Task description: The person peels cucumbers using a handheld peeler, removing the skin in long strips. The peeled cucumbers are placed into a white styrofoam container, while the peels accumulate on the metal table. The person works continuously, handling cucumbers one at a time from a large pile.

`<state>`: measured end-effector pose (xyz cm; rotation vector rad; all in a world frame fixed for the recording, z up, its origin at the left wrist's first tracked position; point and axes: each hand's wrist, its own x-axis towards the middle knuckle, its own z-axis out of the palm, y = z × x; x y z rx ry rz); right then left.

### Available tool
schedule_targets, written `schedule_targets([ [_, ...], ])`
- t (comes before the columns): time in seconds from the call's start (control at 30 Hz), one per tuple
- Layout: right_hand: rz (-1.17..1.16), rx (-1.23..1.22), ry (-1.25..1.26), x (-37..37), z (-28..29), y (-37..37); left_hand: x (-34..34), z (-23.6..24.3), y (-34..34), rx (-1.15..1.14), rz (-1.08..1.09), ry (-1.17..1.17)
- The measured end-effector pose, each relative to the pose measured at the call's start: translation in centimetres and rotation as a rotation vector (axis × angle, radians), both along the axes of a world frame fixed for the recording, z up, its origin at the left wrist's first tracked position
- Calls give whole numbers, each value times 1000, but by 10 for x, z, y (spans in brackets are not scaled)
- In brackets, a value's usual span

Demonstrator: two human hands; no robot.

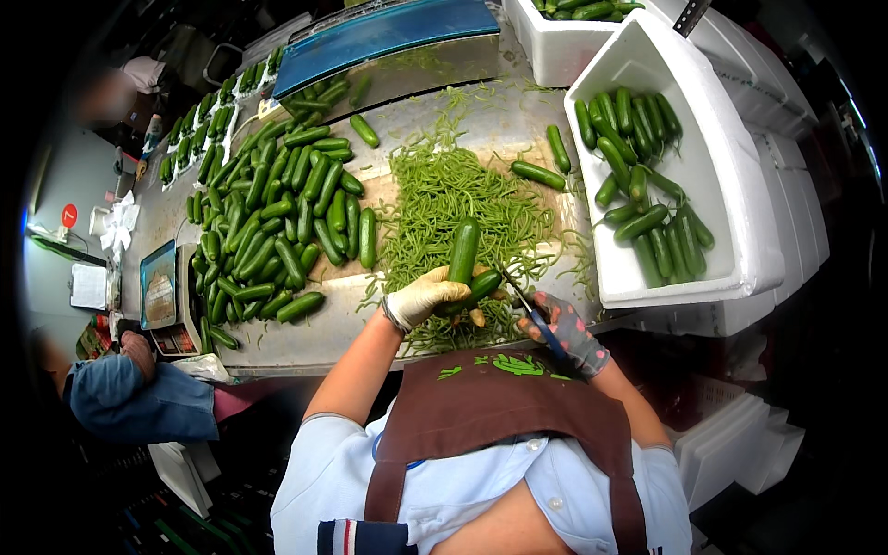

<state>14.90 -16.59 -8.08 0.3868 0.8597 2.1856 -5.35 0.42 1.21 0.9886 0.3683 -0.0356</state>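
My left hand (421,300), in a cream glove, is closed around two green cucumbers. One cucumber (464,248) points away from me; the other cucumber (485,284) slants toward the right. In my right hand (575,339), gloved in grey with pink spots, is a pair of scissors (548,335) with blue handles. Its blades reach up beside the end of the slanted cucumber; whether they touch it I cannot tell. Under and beyond my hands spreads a heap of thin green cut stems (453,203) on the metal table (347,296).
A big pile of cucumbers (268,217) covers the table's left. On the right stands a white foam box (740,185) partly filled with cucumbers, with another foam box (555,46) behind. Packed trays (199,139) line the far left. A person in blue sleeves (139,398) is at the left edge.
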Motion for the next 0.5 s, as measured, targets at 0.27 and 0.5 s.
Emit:
schedule_targets([
  [0.27, 21, 65, -414, 6, 18, 13, -4, -15, 8, 168, -343, 110],
  [0.5, -185, 426, -1961, 1, 16, 7, -19, -17, 16, 374, -442, 251],
])
